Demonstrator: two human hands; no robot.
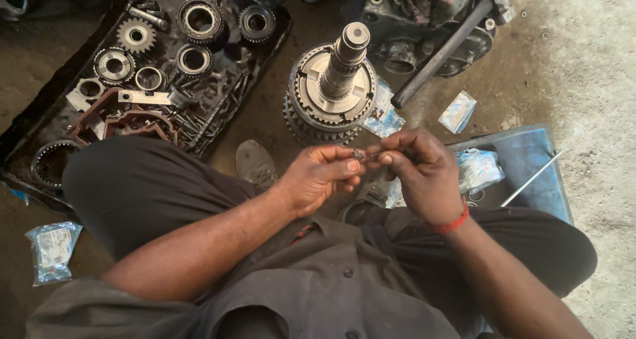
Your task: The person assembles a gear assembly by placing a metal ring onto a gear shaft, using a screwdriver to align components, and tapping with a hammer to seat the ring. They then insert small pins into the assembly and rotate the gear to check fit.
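Sitting on the floor (596,61) here with both hands up over my lap. My left hand (318,177) has its grip pinched narrow on a small metal part (358,155), thumb and fingertips closed right on it, and my right hand (417,170) is closed on the other end of the same little piece, so it sits between the two hands where I can see it close up. Can't tell exactly what kind of part it is, too tiny.

Just past my hands the gear shaft (334,91) stands upright on the floor, stacked gears at the bottom so it stays put. Off to the left the black tray (26,130) holds loose gears (136,36), bearing rings (199,20) and bolts, all oily. On my right the blue tray (530,160) has a plastic bag (478,168) at its near-left corner and a thin rod (533,178) lying across its right edge.
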